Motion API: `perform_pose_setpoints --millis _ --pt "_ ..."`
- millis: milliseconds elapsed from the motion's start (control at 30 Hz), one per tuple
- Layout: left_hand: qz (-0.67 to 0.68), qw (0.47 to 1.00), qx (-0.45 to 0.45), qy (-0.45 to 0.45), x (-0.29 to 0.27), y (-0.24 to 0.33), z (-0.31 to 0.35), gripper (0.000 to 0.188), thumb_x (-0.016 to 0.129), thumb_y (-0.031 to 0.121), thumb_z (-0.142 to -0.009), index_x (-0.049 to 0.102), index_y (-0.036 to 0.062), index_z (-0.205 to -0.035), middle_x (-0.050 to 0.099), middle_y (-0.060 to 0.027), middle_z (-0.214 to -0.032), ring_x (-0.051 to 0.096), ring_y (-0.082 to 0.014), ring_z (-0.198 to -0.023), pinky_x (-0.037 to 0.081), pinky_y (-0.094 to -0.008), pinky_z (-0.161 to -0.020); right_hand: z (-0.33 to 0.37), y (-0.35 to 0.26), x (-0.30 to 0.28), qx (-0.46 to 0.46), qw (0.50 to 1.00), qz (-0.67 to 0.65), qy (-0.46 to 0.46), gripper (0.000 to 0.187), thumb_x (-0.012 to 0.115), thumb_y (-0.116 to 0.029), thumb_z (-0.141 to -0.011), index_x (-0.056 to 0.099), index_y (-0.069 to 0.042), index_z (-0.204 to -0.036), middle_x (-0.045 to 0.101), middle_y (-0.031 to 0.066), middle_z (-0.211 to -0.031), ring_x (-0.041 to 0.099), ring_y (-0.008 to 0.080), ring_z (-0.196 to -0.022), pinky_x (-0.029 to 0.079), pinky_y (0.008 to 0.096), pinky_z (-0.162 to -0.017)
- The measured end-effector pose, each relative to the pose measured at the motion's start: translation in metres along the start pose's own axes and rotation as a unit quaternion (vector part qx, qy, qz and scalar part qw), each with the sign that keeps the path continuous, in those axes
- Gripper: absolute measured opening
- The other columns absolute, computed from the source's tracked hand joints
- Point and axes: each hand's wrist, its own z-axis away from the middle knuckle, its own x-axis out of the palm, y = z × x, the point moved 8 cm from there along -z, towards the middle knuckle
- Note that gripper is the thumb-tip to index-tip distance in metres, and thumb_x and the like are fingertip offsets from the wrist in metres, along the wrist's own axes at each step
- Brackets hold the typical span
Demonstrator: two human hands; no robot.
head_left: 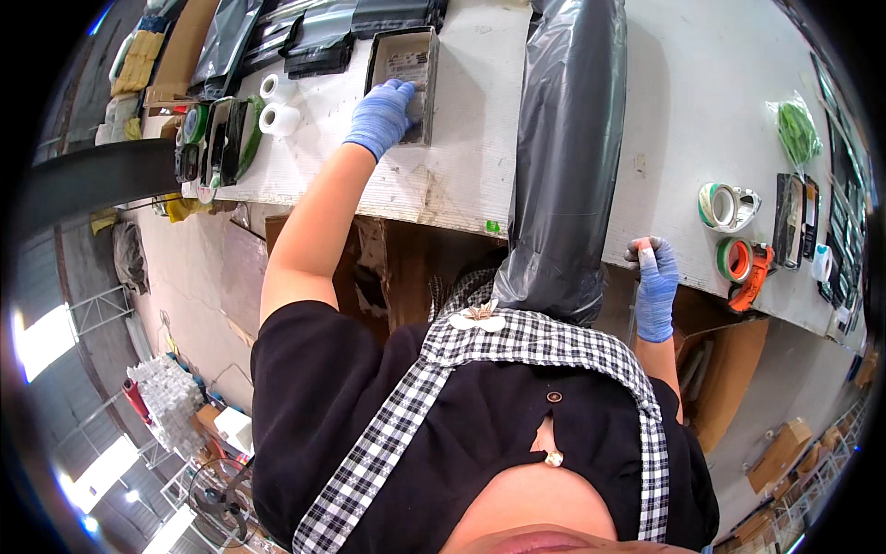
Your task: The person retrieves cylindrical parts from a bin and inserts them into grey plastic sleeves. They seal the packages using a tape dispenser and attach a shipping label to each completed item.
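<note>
My left hand [379, 120], in a blue knit glove, reaches into a shallow dark open box [431, 97] with a pale printed sheet [407, 66] at its far end. The fingers bend down into the box and their tips are hidden. My right hand [654, 288], in a blue glove with greyish fingertips, is at the table's front edge with its fingers curled closed. Whatever they may hold is too small to make out. Between my hands lies a long package wrapped in black plastic film [569, 138], reaching over the front edge toward my apron [544, 337].
On the white table [471, 120], two white rolls [280, 118] stand left of the box, near stacked black plastic bags [318, 51]. To the right are tape rolls [718, 207], an orange tape dispenser [752, 277] and a bag of green material [796, 132]. Cardboard boxes [729, 369] sit below.
</note>
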Motion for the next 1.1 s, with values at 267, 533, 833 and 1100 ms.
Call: perform_pose_setpoints --millis 267,533,833,1100 --pt "0.020 0.997 -0.077 0.011 0.004 -0.014 -0.009 0.022 0.070 0.017 -0.081 0.072 0.0132 -0.103 0.065 -0.0130 -0.105 0.063 -0.0319 -0.099 0.051 -0.0408 -0.088 -0.002 0.002 0.006 0.024 0.999 -0.022 -0.005 0.013 0.060 -0.016 -0.096 0.063 -0.004 -0.095 0.063 0.0036 -0.085 0.057 0.0095 -0.075 0.047 0.0230 -0.069" --pt "0.160 0.928 -0.097 0.321 -0.108 0.020 0.069 0.015 0.075 0.017 -0.082 0.072 0.0058 -0.090 0.067 -0.0093 -0.089 0.067 -0.0207 -0.076 0.054 -0.0327 -0.068 0.001 -0.028 0.019 -0.054 0.994 -0.003 -0.090 0.023 0.061 -0.023 -0.097 0.063 -0.001 -0.104 0.064 0.0053 -0.097 0.058 0.0106 -0.088 0.047 0.0243 -0.080" --pt "0.215 0.923 0.157 0.279 -0.112 0.207 0.154 0.046 0.084 0.020 -0.068 0.067 0.0168 -0.110 0.060 -0.0055 -0.112 0.061 -0.0234 -0.092 0.051 -0.0346 -0.077 0.010 -0.074 0.153 0.027 0.959 -0.121 -0.256 0.032 0.057 -0.022 -0.099 0.061 0.001 -0.121 0.067 0.0077 -0.107 0.060 0.0115 -0.096 0.049 0.0250 -0.085" --pt "0.812 0.533 -0.164 -0.170 -0.016 0.193 0.167 0.038 0.064 0.016 -0.089 0.056 0.0021 -0.124 0.065 -0.0078 -0.101 0.061 -0.0121 -0.083 0.051 -0.0233 -0.076 0.003 -0.058 0.107 -0.077 0.993 -0.060 -0.066 0.022 0.059 -0.019 -0.098 0.068 0.000 -0.107 0.069 0.0040 -0.087 0.060 0.0074 -0.078 0.050 0.0242 -0.070"
